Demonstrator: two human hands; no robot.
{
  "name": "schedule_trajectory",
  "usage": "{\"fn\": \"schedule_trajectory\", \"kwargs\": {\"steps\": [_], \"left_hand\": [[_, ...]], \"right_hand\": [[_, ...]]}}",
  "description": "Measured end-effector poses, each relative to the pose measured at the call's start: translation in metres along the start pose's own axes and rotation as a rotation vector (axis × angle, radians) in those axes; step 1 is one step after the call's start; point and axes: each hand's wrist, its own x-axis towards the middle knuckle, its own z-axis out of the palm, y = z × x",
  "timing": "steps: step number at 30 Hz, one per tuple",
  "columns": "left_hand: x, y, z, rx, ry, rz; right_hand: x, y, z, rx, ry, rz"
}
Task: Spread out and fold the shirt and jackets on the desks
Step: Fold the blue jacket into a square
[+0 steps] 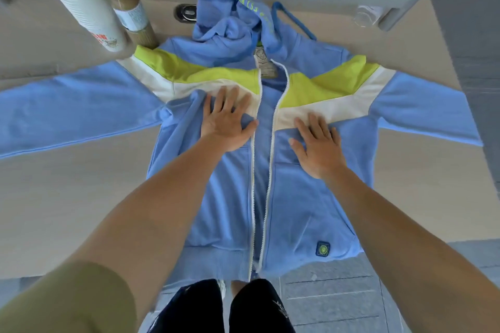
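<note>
A light blue zip hoodie jacket (295, 211) with lime and white chest stripes lies face up on the beige desk (67, 192). Both sleeves stretch out to the sides and the hood is bunched at the far end. Its zipper is partly undone and the hem hangs over the near desk edge. My left hand (226, 119) lies flat with spread fingers on the left chest panel. On the right chest panel my right hand (316, 144) presses flat too. Neither hand grips cloth.
A stack of white paper cups (86, 5) and a green-capped bottle (130, 8) stand at the far left, touching the jacket's shoulder. A clear glass (365, 16) sits far right. A desk grommet (186, 12) lies beside the hood. Grey floor tiles lie below.
</note>
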Motion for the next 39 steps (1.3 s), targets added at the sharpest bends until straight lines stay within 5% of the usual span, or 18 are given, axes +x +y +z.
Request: {"fn": "schedule_trajectory", "kwargs": {"steps": [7,13,17,21,30,36,39], "left_hand": [[-0.1,0.012,0.008,-0.133,0.116,0.012],[-0.192,-0.025,0.051,0.015,0.005,0.024],[-0.197,-0.03,0.054,0.017,0.018,0.013],[-0.192,0.015,0.039,-0.094,0.141,0.014],[-0.186,0.052,0.026,-0.138,0.029,-0.071],[-0.198,0.083,0.007,-0.377,0.28,0.037],[-0.203,0.091,0.015,-0.197,0.069,-0.029]], "right_hand": [[-0.098,-0.023,0.032,0.014,0.021,-0.096],[-0.137,-0.013,0.062,0.038,-0.066,0.025],[-0.131,-0.012,0.05,0.132,-0.068,0.113],[-0.123,-0.052,0.033,0.24,0.13,0.127],[-0.109,-0.064,0.037,0.391,0.06,0.035],[-0.104,-0.057,0.031,0.444,-0.045,-0.028],[-0.112,-0.058,0.027,0.433,-0.052,-0.037]]}}
